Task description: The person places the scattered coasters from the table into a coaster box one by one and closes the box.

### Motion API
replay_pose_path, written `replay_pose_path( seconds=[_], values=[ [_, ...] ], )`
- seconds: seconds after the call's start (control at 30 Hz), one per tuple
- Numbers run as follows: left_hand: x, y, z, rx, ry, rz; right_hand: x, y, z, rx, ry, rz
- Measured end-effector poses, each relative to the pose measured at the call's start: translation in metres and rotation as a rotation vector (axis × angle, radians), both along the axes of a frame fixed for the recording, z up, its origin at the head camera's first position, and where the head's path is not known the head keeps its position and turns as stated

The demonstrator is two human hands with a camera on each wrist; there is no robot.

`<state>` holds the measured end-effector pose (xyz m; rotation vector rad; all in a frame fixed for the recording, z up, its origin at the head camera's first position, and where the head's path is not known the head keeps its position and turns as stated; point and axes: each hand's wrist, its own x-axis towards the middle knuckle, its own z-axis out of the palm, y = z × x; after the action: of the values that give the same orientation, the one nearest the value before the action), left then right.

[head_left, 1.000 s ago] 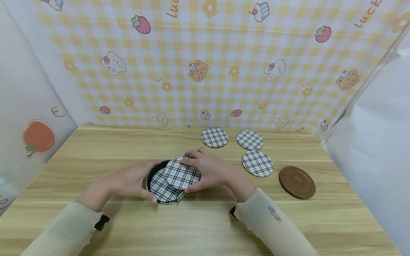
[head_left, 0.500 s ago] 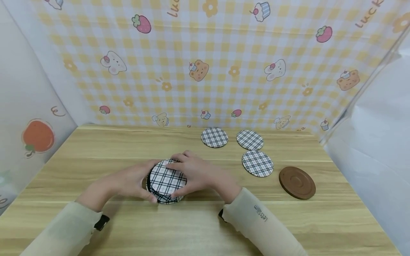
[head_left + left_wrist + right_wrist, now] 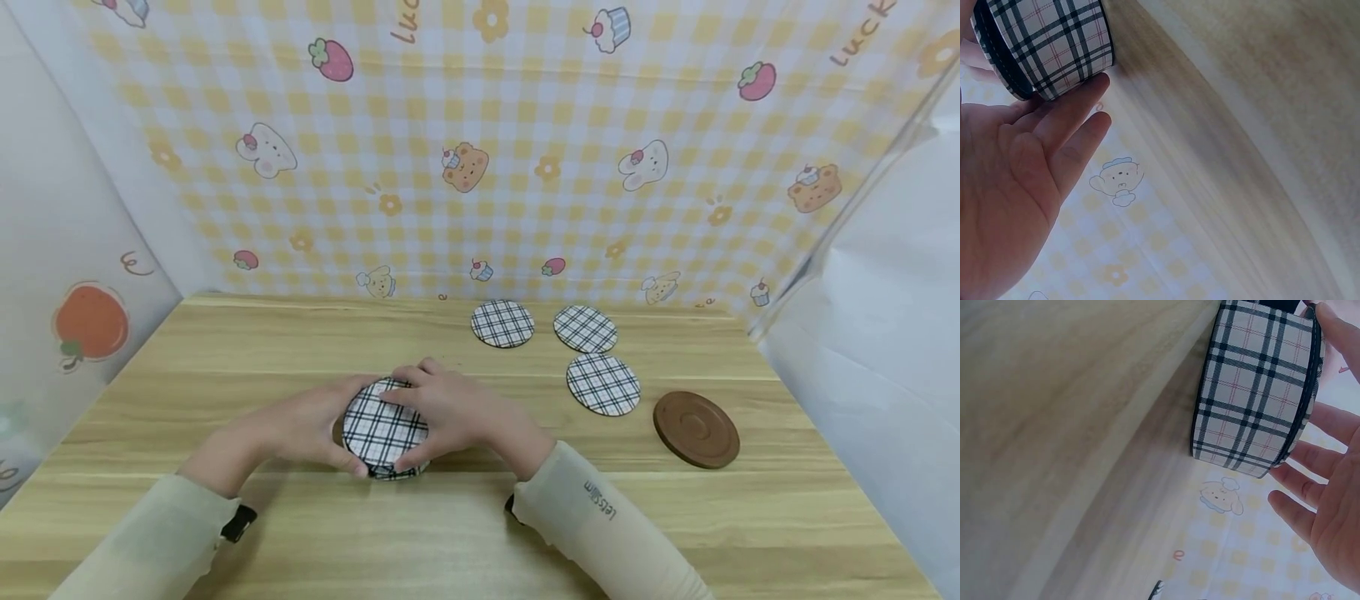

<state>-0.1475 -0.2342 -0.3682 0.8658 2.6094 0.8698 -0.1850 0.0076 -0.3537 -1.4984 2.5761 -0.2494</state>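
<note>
A round plaid coaster (image 3: 378, 427) lies over the mouth of a round plaid holder (image 3: 1254, 394). My left hand (image 3: 311, 427) grips the holder's left side, thumb at the front; in the left wrist view, fingers of that hand lie along the holder's plaid wall (image 3: 1060, 44). My right hand (image 3: 459, 412) holds the coaster by its right edge, thumb near the front and fingers at the back. The coaster hides the holder's inside in the head view.
Three plaid coasters lie toward the back: one on the left (image 3: 502, 323), one on the right (image 3: 585, 328), one in front of that (image 3: 603, 384). A brown round wooden disc (image 3: 696, 429) lies farther right. A patterned cloth (image 3: 420, 225) hangs behind the wooden table (image 3: 375, 542).
My right hand has moved left with the coaster, from partly beside the holder to over its mouth and down onto it. The left hand has stayed on the holder.
</note>
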Motion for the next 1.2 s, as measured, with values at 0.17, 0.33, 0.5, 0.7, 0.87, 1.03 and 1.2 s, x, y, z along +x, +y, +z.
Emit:
replay_pose_path(
  seconds=[0.17, 0.33, 0.5, 0.7, 0.87, 1.03, 1.2],
  values=[
    [0.0, 0.001, -0.002, 0.009, -0.005, -0.003, 0.0, -0.001, -0.001, 0.01, 0.001, 0.001],
    [0.0, 0.002, -0.003, -0.002, 0.008, -0.003, 0.0, 0.0, -0.003, 0.018, 0.004, 0.004],
    [0.0, 0.002, -0.004, -0.034, 0.011, 0.013, -0.001, 0.0, -0.005, 0.015, -0.007, 0.004],
    [0.0, 0.002, -0.004, -0.023, -0.005, 0.018, -0.001, 0.002, -0.006, -0.007, -0.041, -0.001],
    [0.001, 0.002, -0.004, -0.007, -0.031, 0.035, -0.003, 0.01, -0.004, -0.039, -0.06, -0.019],
    [0.001, 0.002, -0.002, -0.011, -0.027, 0.043, -0.006, 0.024, -0.003, -0.025, -0.07, -0.051],
    [0.002, 0.002, 0.001, -0.026, -0.022, 0.054, -0.012, 0.044, -0.004, -0.04, -0.091, -0.083]
  ],
)
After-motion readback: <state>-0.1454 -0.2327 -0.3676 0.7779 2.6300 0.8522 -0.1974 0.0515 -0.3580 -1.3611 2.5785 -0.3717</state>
